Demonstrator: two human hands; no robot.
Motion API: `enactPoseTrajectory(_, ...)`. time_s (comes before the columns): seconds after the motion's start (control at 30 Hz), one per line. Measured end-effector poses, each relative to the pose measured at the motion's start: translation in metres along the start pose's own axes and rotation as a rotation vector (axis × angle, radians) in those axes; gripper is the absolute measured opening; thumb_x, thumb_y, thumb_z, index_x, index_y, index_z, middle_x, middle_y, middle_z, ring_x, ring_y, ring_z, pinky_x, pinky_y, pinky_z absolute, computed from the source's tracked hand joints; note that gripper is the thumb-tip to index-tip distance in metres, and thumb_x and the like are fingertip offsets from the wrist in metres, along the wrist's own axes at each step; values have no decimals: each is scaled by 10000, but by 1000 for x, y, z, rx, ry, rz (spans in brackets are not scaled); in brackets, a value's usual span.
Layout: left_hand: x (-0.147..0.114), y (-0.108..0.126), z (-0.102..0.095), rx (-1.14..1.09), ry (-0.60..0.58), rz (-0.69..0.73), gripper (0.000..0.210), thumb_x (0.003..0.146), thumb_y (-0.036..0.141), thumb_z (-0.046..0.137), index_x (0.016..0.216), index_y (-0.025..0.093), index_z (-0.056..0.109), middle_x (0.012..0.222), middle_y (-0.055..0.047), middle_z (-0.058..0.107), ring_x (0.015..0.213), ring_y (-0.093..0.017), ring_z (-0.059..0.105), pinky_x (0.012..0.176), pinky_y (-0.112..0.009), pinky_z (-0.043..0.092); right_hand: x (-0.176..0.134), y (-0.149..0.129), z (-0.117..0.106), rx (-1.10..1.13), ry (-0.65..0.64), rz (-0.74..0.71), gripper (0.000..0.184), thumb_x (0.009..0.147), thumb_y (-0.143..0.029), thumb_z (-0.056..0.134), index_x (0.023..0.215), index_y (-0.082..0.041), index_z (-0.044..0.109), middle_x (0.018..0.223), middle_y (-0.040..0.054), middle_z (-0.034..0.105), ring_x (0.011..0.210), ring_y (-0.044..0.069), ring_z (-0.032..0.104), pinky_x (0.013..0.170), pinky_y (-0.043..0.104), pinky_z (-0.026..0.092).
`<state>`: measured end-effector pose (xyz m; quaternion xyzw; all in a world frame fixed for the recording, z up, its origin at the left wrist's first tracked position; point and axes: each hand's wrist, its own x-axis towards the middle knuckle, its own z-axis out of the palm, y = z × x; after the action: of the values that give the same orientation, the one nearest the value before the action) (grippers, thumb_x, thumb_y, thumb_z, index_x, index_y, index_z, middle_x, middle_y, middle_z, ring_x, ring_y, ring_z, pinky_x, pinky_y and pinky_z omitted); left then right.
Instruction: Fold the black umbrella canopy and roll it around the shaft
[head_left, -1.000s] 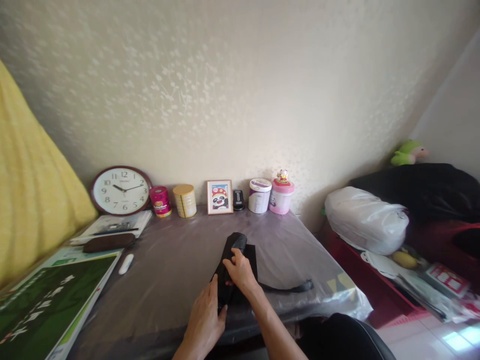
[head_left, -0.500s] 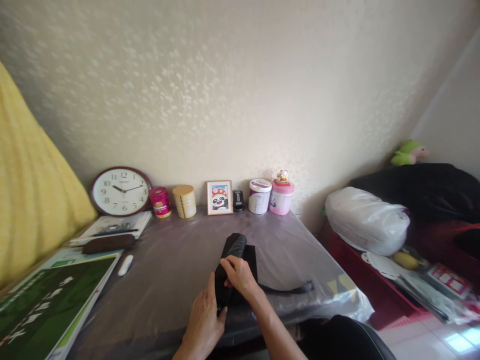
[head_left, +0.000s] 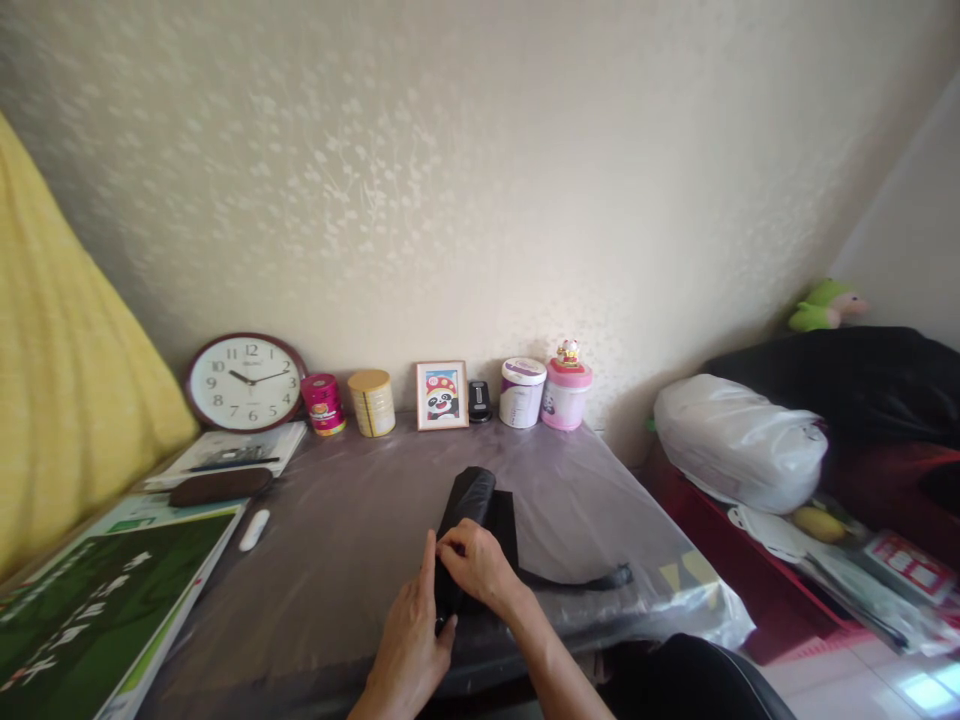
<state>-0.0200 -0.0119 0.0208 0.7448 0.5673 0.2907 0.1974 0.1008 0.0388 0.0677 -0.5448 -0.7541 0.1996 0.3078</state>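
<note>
Steadying the black bundle (head_left: 474, 488) on the covered table (head_left: 322, 540), your left hand (head_left: 412, 635) holds its near left side between thumb and fingers. Beside it, your bent-fingered right hand (head_left: 476, 568) seems to pinch the bundle's top. Further right lie a black flap (head_left: 505, 520) and a dark strap (head_left: 592, 580). You appear to be working its covering; next likely calls for a firm left hold. Some fingertips, the underside and any contents are hidden.
</note>
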Motion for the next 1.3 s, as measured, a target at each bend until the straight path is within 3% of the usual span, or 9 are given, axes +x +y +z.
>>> enactPoseTrajectory(0.17,0,0,0,6,-19,-5,783,743,148,417,1421,157,27,1381,-137,413,1244,-233,432,1015,-406,372,-2,2,1,-3,16,-37,204,763,-116,518,691,-183,696,672,5,571,614,97,526,594,190,398)
enactPoseTrajectory(0.3,1,-3,3,8,-33,-23,782,733,155,408,1416,117,29,1369,-161,417,1234,-241,441,1014,-414,373,-5,2,-2,68,10,-27,175,780,-162,540,771,-197,712,720,8,601,636,94,544,619,187,411)
enactPoseTrajectory(0.57,1,-12,11,25,7,0,759,730,191,401,1407,104,67,1343,-168,441,1228,-247,450,1010,-425,382,-4,2,-4,86,-4,-29,169,789,-182,540,746,-189,703,720,15,624,664,107,563,642,202,416)
enactPoseTrajectory(0.77,1,-24,21,64,48,41,684,735,212,397,1372,99,176,1316,-179,465,1205,-269,472,993,-452,401,-3,3,-6,193,-28,21,178,772,-171,549,927,-184,636,711,-14,637,611,102,568,597,198,431)
enactPoseTrajectory(0.9,0,-28,25,110,85,88,668,745,202,391,1371,108,178,1316,-177,469,1201,-269,478,993,-449,406,-1,11,-5,85,77,-125,156,819,-161,512,862,-201,657,847,15,662,789,127,590,749,234,442)
enactPoseTrajectory(1.03,-1,-32,31,174,120,112,678,738,184,400,1370,107,168,1336,-178,451,1211,-276,468,997,-459,399,5,27,3,-28,136,-259,186,871,-222,494,926,-233,672,1058,22,661,1085,176,516,972,328,343)
enactPoseTrajectory(1.17,-1,-37,34,199,118,126,654,750,201,394,1360,86,188,1338,-188,448,1204,-272,474,987,-439,412,19,43,12,-108,126,-248,233,905,-258,449,1009,-269,657,1158,10,634,1231,187,418,1076,425,176)
enactPoseTrajectory(1.3,-1,-38,32,206,95,107,639,762,212,377,1361,83,197,1345,-172,448,1211,-250,469,998,-411,405,38,52,15,-165,107,-215,249,913,-255,429,991,-270,664,1142,5,646,1232,173,422,1081,427,147)
